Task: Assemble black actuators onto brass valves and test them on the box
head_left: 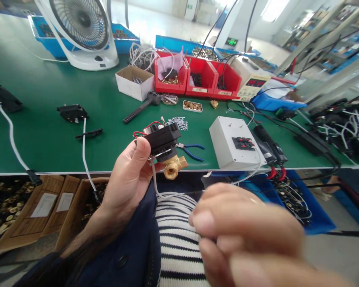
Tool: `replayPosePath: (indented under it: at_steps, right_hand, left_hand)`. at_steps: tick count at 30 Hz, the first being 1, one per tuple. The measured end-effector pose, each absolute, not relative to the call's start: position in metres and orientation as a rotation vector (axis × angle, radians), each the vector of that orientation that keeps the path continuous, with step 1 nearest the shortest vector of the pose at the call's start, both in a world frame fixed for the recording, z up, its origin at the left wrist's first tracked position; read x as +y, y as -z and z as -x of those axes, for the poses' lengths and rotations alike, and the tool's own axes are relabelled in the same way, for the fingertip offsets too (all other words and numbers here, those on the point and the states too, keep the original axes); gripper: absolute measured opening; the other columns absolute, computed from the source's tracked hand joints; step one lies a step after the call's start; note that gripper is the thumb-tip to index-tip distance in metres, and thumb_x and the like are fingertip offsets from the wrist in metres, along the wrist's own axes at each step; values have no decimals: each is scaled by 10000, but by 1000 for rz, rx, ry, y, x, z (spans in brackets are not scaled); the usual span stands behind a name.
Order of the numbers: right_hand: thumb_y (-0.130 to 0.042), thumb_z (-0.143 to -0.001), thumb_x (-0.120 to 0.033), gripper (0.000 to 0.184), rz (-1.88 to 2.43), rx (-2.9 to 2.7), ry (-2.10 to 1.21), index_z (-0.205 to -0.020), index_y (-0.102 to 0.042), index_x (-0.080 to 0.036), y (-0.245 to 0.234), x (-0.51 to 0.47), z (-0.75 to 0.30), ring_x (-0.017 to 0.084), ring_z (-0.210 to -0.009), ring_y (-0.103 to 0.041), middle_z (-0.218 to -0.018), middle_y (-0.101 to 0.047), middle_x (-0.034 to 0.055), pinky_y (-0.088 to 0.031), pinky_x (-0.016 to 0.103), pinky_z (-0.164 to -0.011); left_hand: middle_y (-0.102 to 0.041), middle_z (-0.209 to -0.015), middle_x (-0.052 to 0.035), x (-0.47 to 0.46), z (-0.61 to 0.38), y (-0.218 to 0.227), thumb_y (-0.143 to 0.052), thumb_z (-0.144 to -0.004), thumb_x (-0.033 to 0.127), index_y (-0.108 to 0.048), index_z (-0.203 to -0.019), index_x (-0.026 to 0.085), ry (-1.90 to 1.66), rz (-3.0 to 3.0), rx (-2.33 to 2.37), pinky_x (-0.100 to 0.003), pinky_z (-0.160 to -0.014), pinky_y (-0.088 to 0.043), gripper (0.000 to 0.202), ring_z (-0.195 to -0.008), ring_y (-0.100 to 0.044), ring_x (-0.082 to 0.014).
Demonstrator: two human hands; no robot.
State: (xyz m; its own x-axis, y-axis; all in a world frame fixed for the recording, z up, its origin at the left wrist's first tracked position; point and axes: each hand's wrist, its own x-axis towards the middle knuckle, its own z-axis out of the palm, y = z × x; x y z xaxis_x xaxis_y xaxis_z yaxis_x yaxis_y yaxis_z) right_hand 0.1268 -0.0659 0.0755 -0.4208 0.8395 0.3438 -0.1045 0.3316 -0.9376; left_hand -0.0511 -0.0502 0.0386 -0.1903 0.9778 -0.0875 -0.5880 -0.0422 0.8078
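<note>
At a green workbench (pixel 107 155), the left hand (pixel 127 171) grips a black housing (pixel 163 138) with brass valve (pixel 172 166), near the front edge. The blurred right hand (pixel 245 227) is curled; its content I cannot tell. The step seems positioning; next move asks steady support. Blue pliers (pixel 195 146) lie beyond.

Left hand (pixel 131 169) grips a black housing (pixel 163 138) fitted with a brass valve (pixel 174 166). Right hand (pixel 248 233) close to camera, blurred, fingers curled, contents unclear. Green bench (pixel 104 89) beyond: blue-handled pliers (pixel 194 146), black mallet (pixel 142 108), pale switch box (pixel 225 153), red bins (pixel 199 91).
</note>
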Motion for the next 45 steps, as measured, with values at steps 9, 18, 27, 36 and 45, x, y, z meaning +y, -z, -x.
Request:
replayPosePath:
  at_steps: [9,18,27,36,45]
  right_hand:
    - [-708,-864,-204,164,351,-1136,-1815,-1025,-729,-230,-49,-24,-115,61,-582,-508,-937,-658,23,-488,232,-552]
    - [-732,-860,-200,101,348,-1034,-1844,-954,-767,-203,-47,-24,-112,34,-557,-516,-858,-692,12,-449,193,-531]
    - [-740,-849,-166,50,398,-1068,-1777,-876,-758,-205,-40,-24,-112,36,-531,-538,-801,-711,3,-444,178,-490]
    - [-734,-862,-167,33,357,-1097,-1763,-876,-743,-196,-37,-24,-112,29,-504,-545,-803,-710,2,-468,177,-486]
    - [-711,-885,-222,82,409,-1135,-1724,-835,-657,-186,-32,-23,-112,30,-489,-494,-758,-641,-21,-425,198,-482]
  left_hand:
    - [-736,-1041,-100,-48,57,-35,-762,-767,621,-682,-1091,147,-1618,-655,942,-326,-797,-585,579,-988,-693,-262]
    - [-725,-1070,-105,-48,54,-36,-762,-761,631,-678,-1092,134,-1598,-651,927,-306,-794,-569,603,-977,-684,-242]
    - [-724,-989,-48,-50,55,-39,-793,-729,620,-691,-1111,161,-1613,-621,940,-265,-694,-565,606,-810,-675,-181]
    - [-720,-955,-51,-47,53,-38,-828,-679,618,-723,-1031,164,-1639,-624,941,-270,-667,-561,584,-798,-657,-184]
    - [-733,-1009,-37,-49,53,-38,-785,-744,599,-726,-1073,188,-1630,-634,917,-280,-702,-594,530,-809,-680,-177]
